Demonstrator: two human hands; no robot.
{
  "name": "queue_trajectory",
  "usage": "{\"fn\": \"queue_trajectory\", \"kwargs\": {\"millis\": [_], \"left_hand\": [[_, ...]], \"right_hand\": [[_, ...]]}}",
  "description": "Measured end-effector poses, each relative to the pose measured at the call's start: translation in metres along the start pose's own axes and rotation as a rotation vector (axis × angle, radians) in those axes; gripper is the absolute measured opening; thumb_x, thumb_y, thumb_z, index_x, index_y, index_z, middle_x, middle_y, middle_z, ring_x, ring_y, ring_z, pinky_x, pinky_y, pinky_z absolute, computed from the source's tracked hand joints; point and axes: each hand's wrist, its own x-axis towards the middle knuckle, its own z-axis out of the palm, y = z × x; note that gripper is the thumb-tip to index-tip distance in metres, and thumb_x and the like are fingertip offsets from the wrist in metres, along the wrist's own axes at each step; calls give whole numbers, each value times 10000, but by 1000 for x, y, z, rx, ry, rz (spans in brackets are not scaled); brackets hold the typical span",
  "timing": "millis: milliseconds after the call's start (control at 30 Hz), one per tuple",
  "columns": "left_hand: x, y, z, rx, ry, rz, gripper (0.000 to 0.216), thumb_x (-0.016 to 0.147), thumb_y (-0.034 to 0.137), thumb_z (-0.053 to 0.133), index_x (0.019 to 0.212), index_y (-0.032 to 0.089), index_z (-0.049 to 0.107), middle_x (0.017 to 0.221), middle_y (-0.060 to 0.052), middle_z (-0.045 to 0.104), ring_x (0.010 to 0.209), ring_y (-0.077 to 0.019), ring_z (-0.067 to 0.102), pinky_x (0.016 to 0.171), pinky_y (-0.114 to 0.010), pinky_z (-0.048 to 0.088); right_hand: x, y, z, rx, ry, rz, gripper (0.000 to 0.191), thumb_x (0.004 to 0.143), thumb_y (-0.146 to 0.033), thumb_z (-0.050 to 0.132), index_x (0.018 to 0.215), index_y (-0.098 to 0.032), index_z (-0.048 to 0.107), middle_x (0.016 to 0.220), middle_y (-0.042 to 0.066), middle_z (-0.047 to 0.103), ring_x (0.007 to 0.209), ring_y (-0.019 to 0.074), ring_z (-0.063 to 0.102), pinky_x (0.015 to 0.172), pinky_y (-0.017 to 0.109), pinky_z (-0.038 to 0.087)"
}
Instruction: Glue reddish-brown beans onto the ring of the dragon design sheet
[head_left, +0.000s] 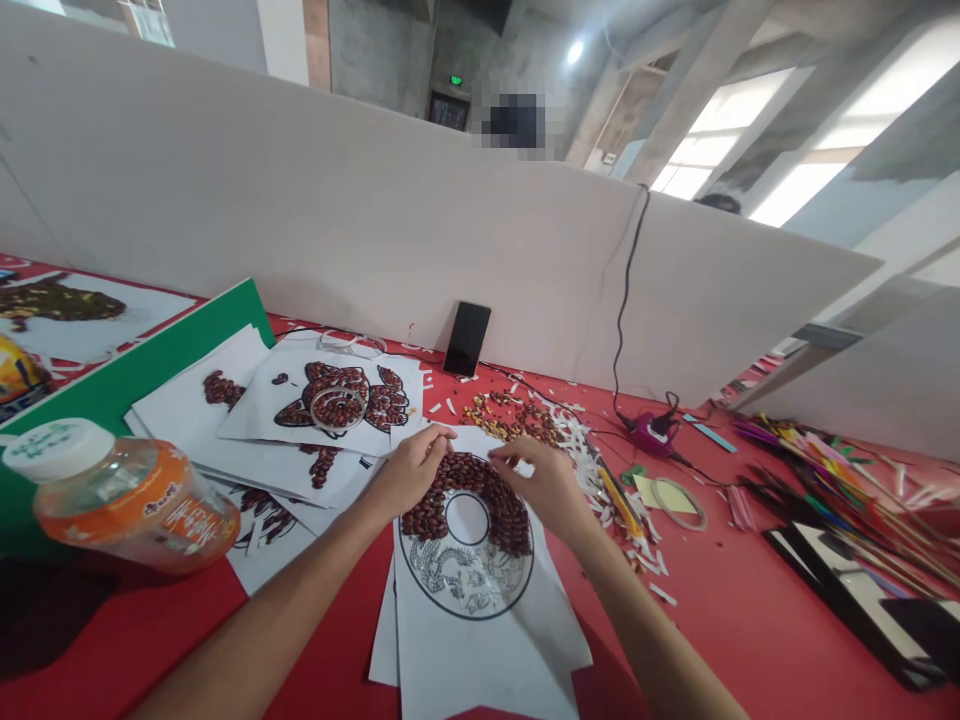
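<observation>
A sheet of white paper [495, 665] with a printed ring design [469, 580] lies in front of me. Dark red beans [469, 472] cover the ring's upper half and sides, while its lower part shows bare line drawing. My left hand [412, 468] rests at the ring's upper left, thumb and fingers pinched together. Over the upper right edge, my right hand [544, 485] is closed in a pinch too. Whatever either hand holds is too small to make out. Just beyond the paper is a pile of loose beans and yellow kernels [517, 415].
Bean-covered pictures [345, 395] and a bottle with an orange label [142, 495] are on the left. A phone [466, 338] leans against the white partition [450, 230]. Right of the paper lie white scraps, a yellow cutter [619, 500], a tape roll [679, 503] and a purple power socket [654, 432].
</observation>
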Motion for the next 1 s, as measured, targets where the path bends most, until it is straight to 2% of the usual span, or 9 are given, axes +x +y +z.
{"fn": "queue_trajectory", "kwargs": {"millis": [100, 200, 267, 400, 467, 600, 1000], "left_hand": [[0, -1, 0, 14, 7, -4, 344, 1040, 373, 369, 1146, 236, 666, 991, -21, 717, 951, -196, 669, 878, -306, 484], [0, -2, 1, 5, 12, 5, 343, 1037, 375, 371, 1131, 231, 667, 987, -24, 717, 949, -199, 667, 880, -309, 486], [1, -3, 1, -6, 12, 11, 345, 1038, 375, 367, 1123, 226, 666, 985, -28, 714, 947, -199, 666, 885, -309, 488], [1, -3, 1, -6, 15, 20, 354, 1042, 375, 359, 1135, 228, 668, 984, -33, 715, 947, -200, 665, 882, -308, 494], [1, -3, 1, -11, 17, 29, 359, 1042, 370, 358, 1155, 228, 669, 979, -32, 714, 941, -199, 664, 877, -307, 497], [1, -3, 0, -16, 16, 37, 363, 1044, 348, 358, 1171, 229, 677, 968, -29, 713, 928, -194, 665, 871, -306, 497], [0, 0, -1, 1, 12, 36, 367, 1041, 335, 343, 1178, 228, 667, 1039, -45, 727, 986, -203, 671, 932, -319, 502]], "right_hand": [[-25, -28, 12, 203, 3, -40, 147, 920, -237, 600, 933, -224, 746, 909, 41, 747, 819, 190, 682, 751, 291, 522], [-36, -43, 18, 290, -7, 3, 103, 900, -208, 610, 907, -211, 712, 861, 29, 728, 750, 173, 662, 672, 266, 503], [-41, -52, 20, 321, -58, -26, 97, 905, -184, 609, 897, -215, 701, 851, 17, 723, 751, 164, 662, 682, 259, 498], [-53, -74, 31, 137, -177, -190, 120, 935, -161, 653, 942, -254, 728, 916, 0, 738, 869, 165, 681, 824, 295, 461], [-57, -83, 40, 58, -180, -232, 97, 934, -173, 684, 932, -257, 731, 907, -1, 741, 868, 169, 678, 823, 305, 434], [-56, -87, 53, 41, -147, -219, 77, 937, -192, 693, 895, -247, 726, 898, 5, 741, 837, 173, 667, 781, 305, 403], [-54, -89, 54, -158, -139, -313, 99, 1003, -198, 600, 947, -226, 678, 932, 23, 709, 854, 184, 614, 790, 323, 345]]}}
